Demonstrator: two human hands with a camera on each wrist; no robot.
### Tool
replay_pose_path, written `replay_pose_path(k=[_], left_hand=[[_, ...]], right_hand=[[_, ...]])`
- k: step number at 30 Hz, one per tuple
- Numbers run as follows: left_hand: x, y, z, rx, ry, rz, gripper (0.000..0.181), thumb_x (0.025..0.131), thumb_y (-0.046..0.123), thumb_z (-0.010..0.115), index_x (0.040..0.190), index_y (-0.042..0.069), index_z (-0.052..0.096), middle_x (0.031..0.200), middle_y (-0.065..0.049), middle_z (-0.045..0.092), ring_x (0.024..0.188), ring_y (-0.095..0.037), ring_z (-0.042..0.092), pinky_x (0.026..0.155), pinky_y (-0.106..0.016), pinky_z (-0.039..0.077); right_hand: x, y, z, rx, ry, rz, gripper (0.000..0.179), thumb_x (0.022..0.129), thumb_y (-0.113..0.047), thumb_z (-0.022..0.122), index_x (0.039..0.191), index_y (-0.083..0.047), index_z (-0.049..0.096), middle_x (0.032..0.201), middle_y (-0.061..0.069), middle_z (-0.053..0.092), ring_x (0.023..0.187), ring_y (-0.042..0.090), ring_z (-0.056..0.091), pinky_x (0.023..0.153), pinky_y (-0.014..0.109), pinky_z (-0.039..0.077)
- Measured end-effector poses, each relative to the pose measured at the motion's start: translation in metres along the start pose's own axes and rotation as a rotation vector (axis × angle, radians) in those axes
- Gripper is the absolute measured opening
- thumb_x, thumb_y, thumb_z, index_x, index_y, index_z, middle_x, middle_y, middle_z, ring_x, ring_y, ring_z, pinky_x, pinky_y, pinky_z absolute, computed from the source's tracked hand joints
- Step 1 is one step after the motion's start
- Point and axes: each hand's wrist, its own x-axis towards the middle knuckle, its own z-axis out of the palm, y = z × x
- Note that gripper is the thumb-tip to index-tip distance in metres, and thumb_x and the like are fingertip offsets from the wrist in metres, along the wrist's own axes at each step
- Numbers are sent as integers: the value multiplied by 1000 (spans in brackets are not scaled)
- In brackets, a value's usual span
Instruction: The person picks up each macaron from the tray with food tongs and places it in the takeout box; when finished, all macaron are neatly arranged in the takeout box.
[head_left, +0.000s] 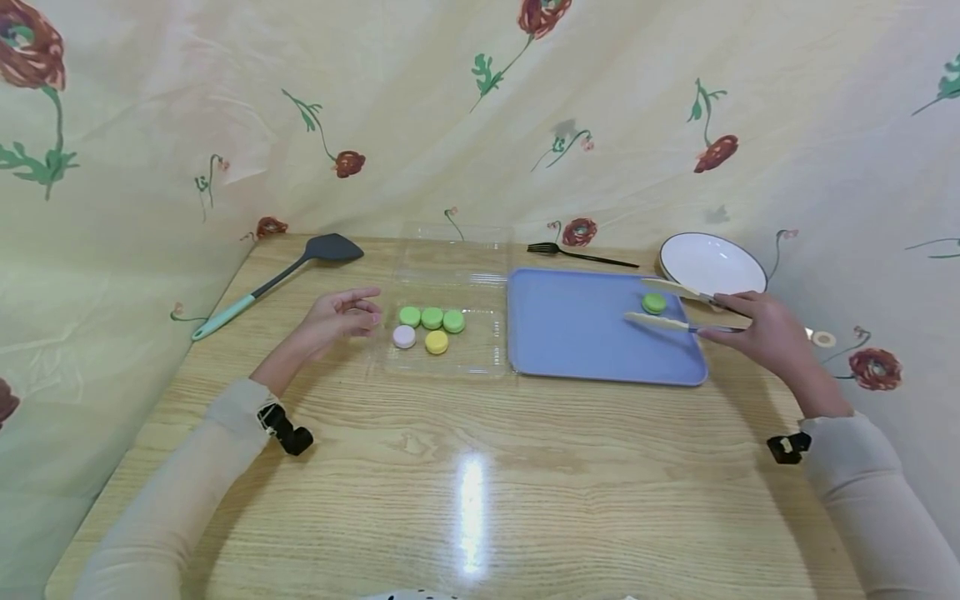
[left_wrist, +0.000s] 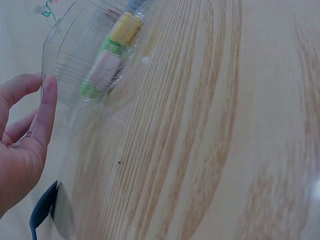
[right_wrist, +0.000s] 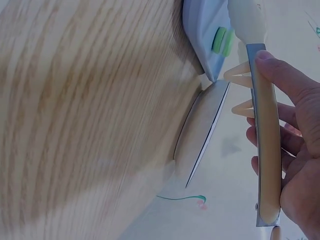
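Note:
My right hand [head_left: 776,337] holds a pair of tongs [right_wrist: 267,135] by the handles, thumb on one side and fingers on the other. The tongs' cream tips are spread apart over the blue tray [head_left: 585,333], on either side of a green macaron [head_left: 654,303] lying there. At the left, my left hand [head_left: 339,315] has its fingers loosely bent beside a clear plastic box [head_left: 480,354], fingertips right at its side wall. Inside that box sit three green macarons [head_left: 432,317], a pale lilac macaron [head_left: 404,337] and a yellow macaron [head_left: 437,342]. Its transparent lid [head_left: 453,254] is folded back.
Behind the right hand stands a white bowl [head_left: 712,262] with a dark rim. A black fork [head_left: 581,253] lies beyond the tray. The spatula [head_left: 277,275] with a mint handle lies at the left. Flowered cloth [head_left: 420,108] hangs along the table's back edge.

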Motion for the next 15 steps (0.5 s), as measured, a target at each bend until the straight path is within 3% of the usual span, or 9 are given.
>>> replay_pose_path(k=[8,15], left_hand=[[1,1,0,-10,-2,1,64,99,2,64,156,-2,35,108,2,62,97,-11,69,84,-20,62],[-1,1,0,-9,-4,2,64,99,3,64,156,-2,35,108,2,61,97,-10,69,84,-19,61]], right_hand=[[-4,9,-3,6,-78,109,70,88,-38,81,137,6,58,129,39,55,114,55,51,89,72,44],[-7,13,-8,29,-81,116,67,89,-36,81,135,7,60,129,40,56,111,54,53,87,71,45]])
